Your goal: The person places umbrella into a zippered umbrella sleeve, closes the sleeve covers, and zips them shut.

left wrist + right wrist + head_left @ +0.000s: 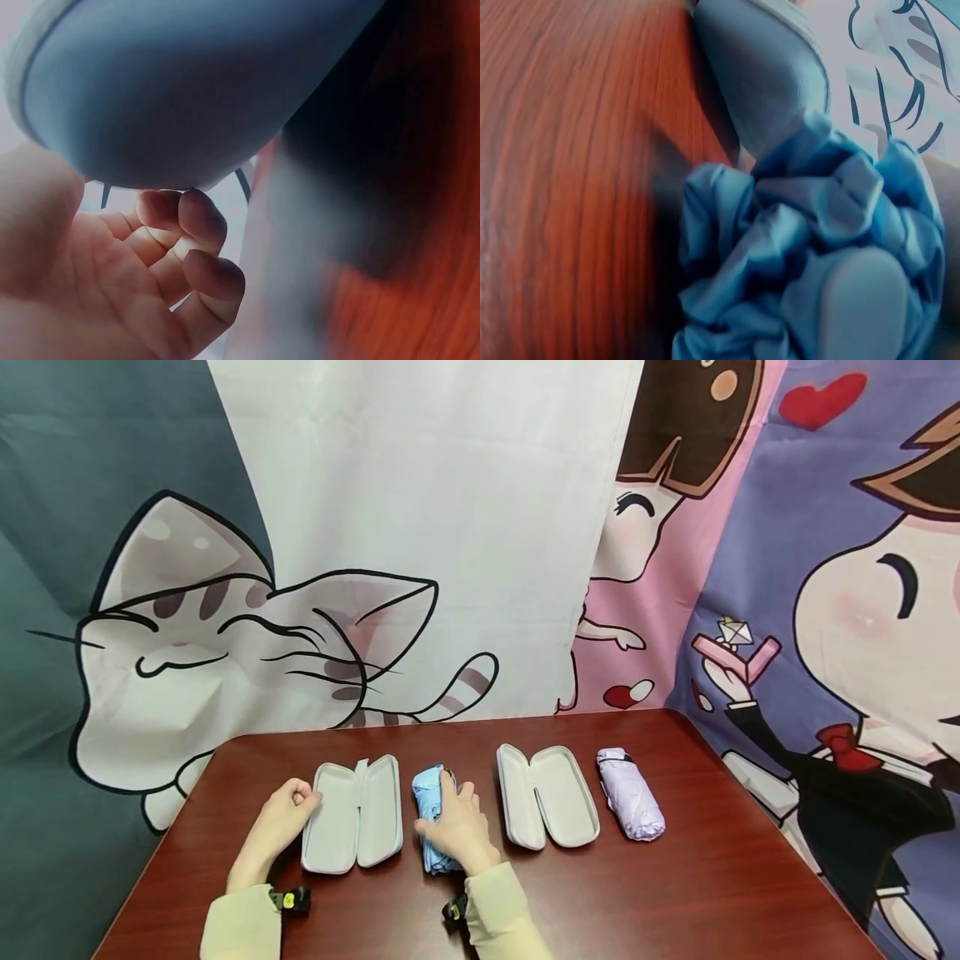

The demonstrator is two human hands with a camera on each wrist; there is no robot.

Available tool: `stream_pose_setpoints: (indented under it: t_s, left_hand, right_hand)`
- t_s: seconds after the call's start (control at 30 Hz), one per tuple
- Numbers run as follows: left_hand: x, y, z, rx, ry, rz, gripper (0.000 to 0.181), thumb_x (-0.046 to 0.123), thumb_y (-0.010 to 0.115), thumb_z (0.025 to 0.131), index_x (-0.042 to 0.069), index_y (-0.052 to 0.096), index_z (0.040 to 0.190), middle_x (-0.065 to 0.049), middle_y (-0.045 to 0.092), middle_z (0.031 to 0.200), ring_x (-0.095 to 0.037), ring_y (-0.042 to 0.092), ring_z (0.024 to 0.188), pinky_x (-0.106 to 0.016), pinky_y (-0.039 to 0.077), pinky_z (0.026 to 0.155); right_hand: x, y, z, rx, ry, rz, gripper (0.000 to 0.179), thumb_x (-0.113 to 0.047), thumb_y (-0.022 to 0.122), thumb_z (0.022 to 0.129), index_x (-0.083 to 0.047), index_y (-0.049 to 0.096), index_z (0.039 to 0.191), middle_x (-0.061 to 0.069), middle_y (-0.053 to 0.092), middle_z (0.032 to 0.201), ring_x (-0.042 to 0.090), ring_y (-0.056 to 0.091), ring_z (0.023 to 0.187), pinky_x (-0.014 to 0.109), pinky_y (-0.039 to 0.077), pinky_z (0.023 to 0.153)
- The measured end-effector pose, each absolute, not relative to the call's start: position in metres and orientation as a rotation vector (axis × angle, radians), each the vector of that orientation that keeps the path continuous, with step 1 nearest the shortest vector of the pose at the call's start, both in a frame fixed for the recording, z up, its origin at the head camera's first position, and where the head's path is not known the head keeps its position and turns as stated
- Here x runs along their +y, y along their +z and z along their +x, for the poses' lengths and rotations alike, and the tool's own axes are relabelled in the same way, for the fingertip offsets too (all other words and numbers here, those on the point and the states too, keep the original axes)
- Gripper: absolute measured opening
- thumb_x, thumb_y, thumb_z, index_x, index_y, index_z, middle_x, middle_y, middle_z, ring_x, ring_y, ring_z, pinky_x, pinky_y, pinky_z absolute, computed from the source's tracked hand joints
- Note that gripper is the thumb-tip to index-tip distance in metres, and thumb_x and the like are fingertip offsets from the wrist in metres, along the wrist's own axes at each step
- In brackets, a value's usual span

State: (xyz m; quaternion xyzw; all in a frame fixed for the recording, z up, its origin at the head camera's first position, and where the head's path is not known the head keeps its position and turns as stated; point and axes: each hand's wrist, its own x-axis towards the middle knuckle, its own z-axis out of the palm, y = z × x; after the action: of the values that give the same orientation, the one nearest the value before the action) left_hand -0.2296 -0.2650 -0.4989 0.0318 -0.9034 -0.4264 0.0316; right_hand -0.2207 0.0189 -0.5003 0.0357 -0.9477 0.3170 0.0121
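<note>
A light grey hard case [330, 831] lies unfolded on the left of the table, its two shells side by side. My left hand [277, 820] pinches its left rim; the left wrist view shows the fingers curled against the shell's [172, 97] edge. To the right of that case lies a folded blue umbrella [429, 797]. My right hand [459, 828] grips it from above, thumb on the left and fingers on the right. In the right wrist view the crumpled blue cloth [780, 232] and a smooth pale handle end fill the lower part, and the fingers are hidden.
A second grey case [566, 797] stands spread out right of the blue umbrella. Farther right lies a folded lilac umbrella [632, 797]. The dark red wooden table [675, 893] backs onto a printed cartoon curtain [450, 543].
</note>
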Motion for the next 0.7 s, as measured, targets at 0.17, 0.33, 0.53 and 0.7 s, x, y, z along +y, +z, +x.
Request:
stream_pose_setpoints:
  t_s: [0.17,0.33,0.53,0.7]
  left_hand:
    - [-0.2648,-0.4974,-0.2283,-2.775,-1.306,0.098,0.018,0.02,0.057,0.096,0.005,0.05,0.092,-0.003,0.043,0.074,-0.016,0.045,0.07,-0.027,0.036,0.064]
    - [-0.264,-0.495,-0.2285,-2.781,-1.31,0.096,0.017,0.019,0.057,0.096,0.005,0.05,0.092,-0.003,0.042,0.074,-0.016,0.045,0.069,-0.028,0.036,0.063]
    - [-0.2644,-0.4938,-0.2296,-2.775,-1.309,0.061,0.017,0.02,0.058,0.096,0.005,0.05,0.093,-0.003,0.042,0.072,-0.016,0.044,0.067,-0.028,0.035,0.062]
    - [-0.2657,-0.4946,-0.2271,-2.781,-1.286,0.057,0.018,0.021,0.058,0.096,0.005,0.051,0.091,-0.002,0.041,0.071,-0.015,0.043,0.065,-0.027,0.035,0.061]
  right_hand:
    - [0.0187,-0.5016,-0.2209,-2.951,0.99,0.089,0.088,-0.033,0.079,0.071,-0.016,0.04,0.148,0.022,0.046,0.119,0.037,0.052,0.107,0.054,0.047,0.076]
    - [0.02,-0.501,-0.222,-2.942,1.01,0.085,0.088,-0.031,0.08,0.069,-0.016,0.042,0.147,0.02,0.047,0.114,0.035,0.053,0.104,0.053,0.047,0.073]
    - [0.0206,-0.499,-0.2232,-2.93,1.033,0.071,0.087,-0.031,0.081,0.069,-0.017,0.044,0.146,0.018,0.048,0.111,0.034,0.054,0.099,0.051,0.047,0.072]
    - [0.0197,-0.4981,-0.2224,-2.921,1.053,0.089,0.086,-0.03,0.08,0.07,-0.016,0.044,0.146,0.018,0.048,0.113,0.033,0.054,0.1,0.051,0.047,0.073]
